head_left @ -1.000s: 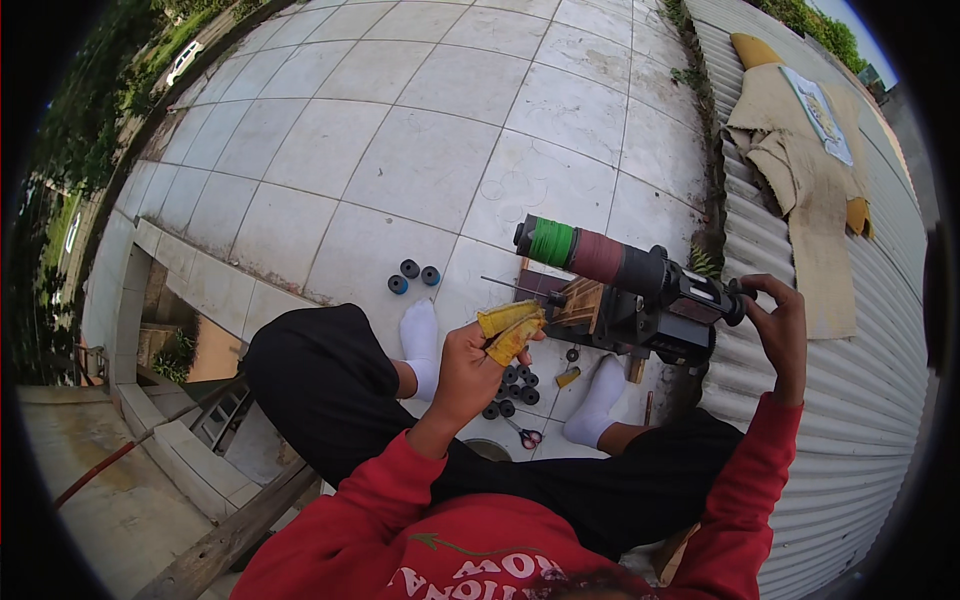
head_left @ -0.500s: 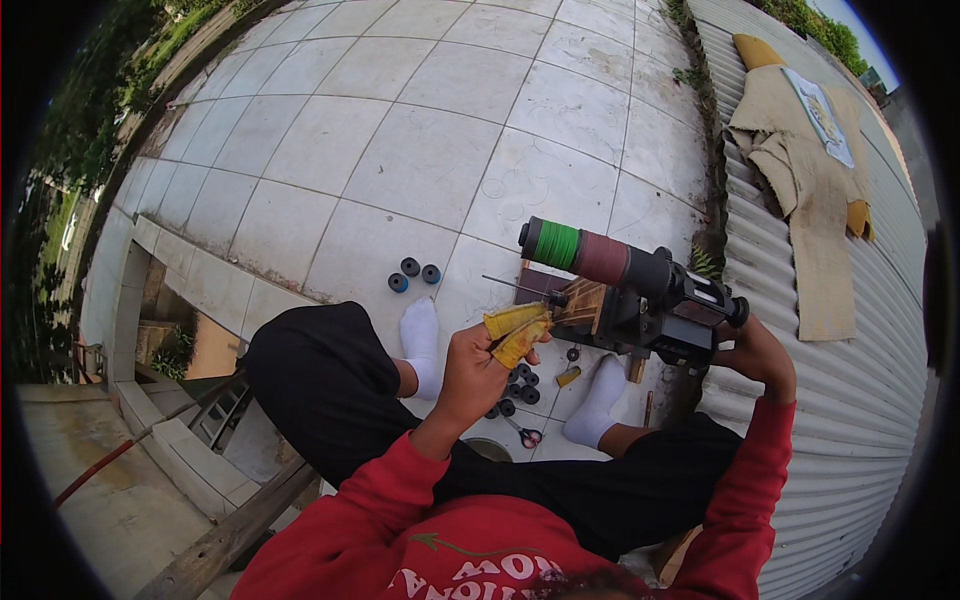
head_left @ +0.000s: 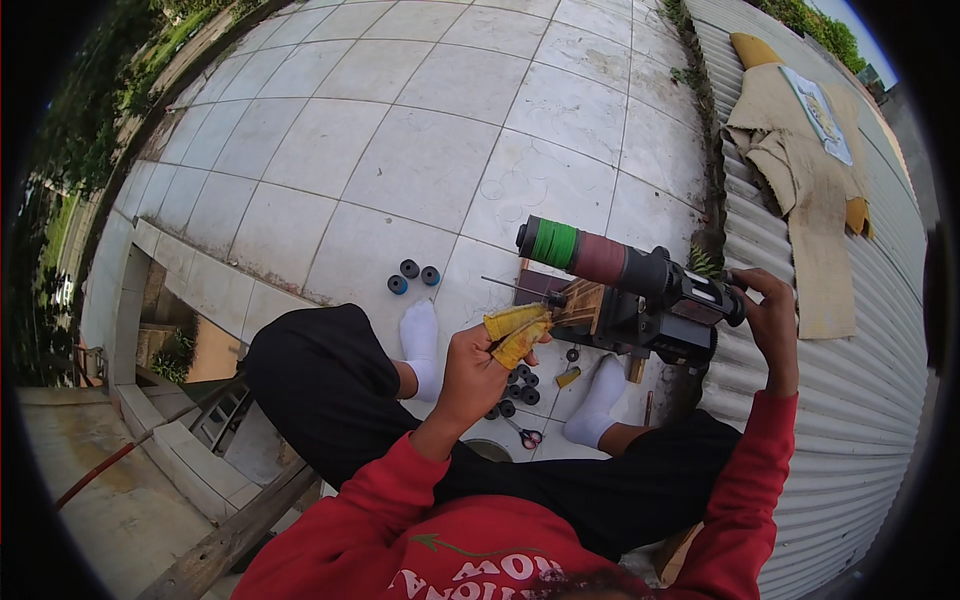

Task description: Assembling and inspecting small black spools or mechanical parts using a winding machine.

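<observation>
"Green thread [head_left: 554, 242] and maroon thread [head_left: 600, 258] banding the tube [head_left: 632, 268], and look at the right hand [head_left: 772, 315]! Half a second ago it was low, under the machine's back end; now it's up beside the knob [head_left: 737, 308]."

"And a full second back it was high as well. High, low, high: that looks like a knob being worked round by hand, so the winding gear is probably turning."

"Is it gripping?"

"Fingers are bent at the knob, but how tightly they close, nobody can tell from here. No doubt about the left hand [head_left: 472, 372], though: it's pinching a folded yellow cloth [head_left: 516, 335], barely shifted, right by the spindle [head_left: 500, 288]. Touching it? Can't tell."

"Where's the machine [head_left: 668, 322]?"

"Right of the cloth, just beyond the right foot [head_left: 597, 402]. The tube's long axis slants across it, free end pointing left and slightly away from the person, the other end running back toward the knob."

"And the spindle?"

"Below the tube, roughly parallel, its bare tip pointing left too."
</observation>
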A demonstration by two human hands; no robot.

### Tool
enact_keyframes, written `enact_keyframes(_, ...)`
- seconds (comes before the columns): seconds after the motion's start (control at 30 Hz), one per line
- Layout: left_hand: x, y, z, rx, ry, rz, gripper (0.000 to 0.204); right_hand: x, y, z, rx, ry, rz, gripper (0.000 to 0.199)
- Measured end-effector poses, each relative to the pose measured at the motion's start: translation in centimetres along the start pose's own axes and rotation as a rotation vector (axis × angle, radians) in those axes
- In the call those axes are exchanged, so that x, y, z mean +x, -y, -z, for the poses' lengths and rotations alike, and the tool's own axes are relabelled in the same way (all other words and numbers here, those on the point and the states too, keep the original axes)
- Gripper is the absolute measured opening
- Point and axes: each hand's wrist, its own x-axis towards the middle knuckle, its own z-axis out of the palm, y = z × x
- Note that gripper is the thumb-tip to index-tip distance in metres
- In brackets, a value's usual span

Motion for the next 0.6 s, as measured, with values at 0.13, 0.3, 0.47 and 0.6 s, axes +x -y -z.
enact_keyframes(0.13,-0.1,-0.2,0.0,0.007,0.008,0.011,0.031,0.6,-3.2,-2.0,-0.143,0.244,0.023,0.026)
enact_keyframes(0.3,-0.2,-0.3,-0.1,0.0,0.003,0.009,0.032,-1.8,-2.5,-2.7,0.108,0.401,-0.153,0.016)
enact_keyframes(0.47,-0.2,-0.4,0.0,-0.042,-0.036,0.004,0.032,-2.6,1.7,2.4,0.064,0.615,-0.246,0.024)
enact_keyframes(0.6,-0.1,-0.4,0.1,-0.036,-0.038,-0.01,0.032,-2.8,3.3,4.0,0.076,0.33,-0.18,0.022)
